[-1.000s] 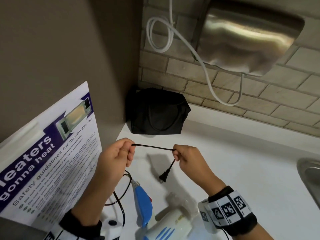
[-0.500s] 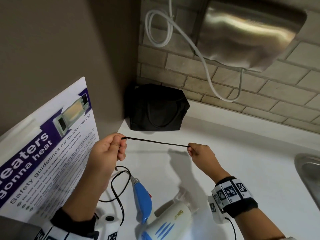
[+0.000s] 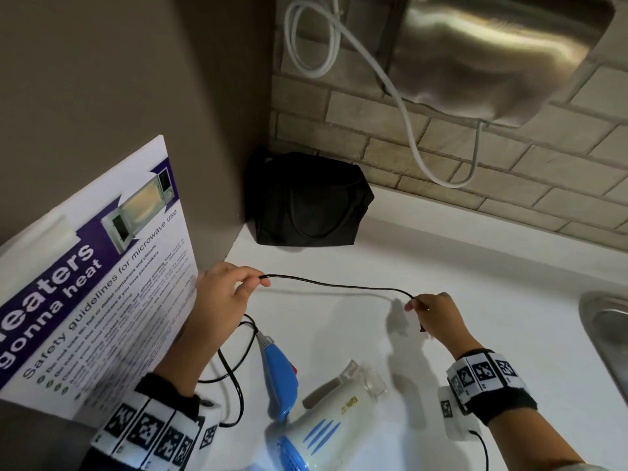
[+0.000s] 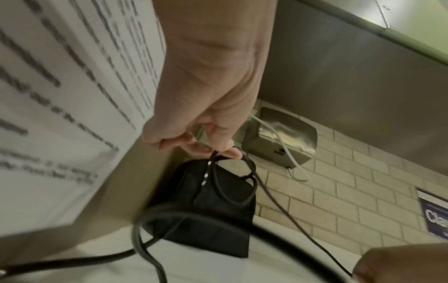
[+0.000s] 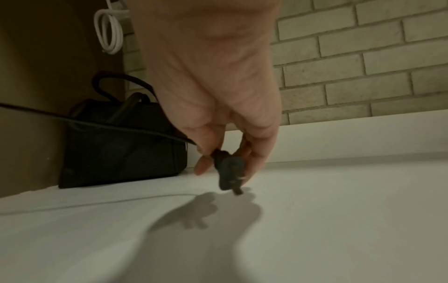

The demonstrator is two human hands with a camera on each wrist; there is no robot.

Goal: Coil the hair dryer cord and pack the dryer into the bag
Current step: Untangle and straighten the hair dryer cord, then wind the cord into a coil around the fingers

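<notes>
Your hands have been moving apart: your left hand [image 3: 224,294] is pinching the cord [image 3: 334,285], your right hand [image 3: 433,312] gripping the plug [image 5: 229,170], measuring the first coil.

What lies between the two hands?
In the head view, only the black cord spans from left hand to right hand, above bare counter.

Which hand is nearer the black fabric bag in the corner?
Left. The left hand pinches the black cord just in front of the black fabric bag; the right hand, holding the plug end, is farther out along the white counter.
</notes>
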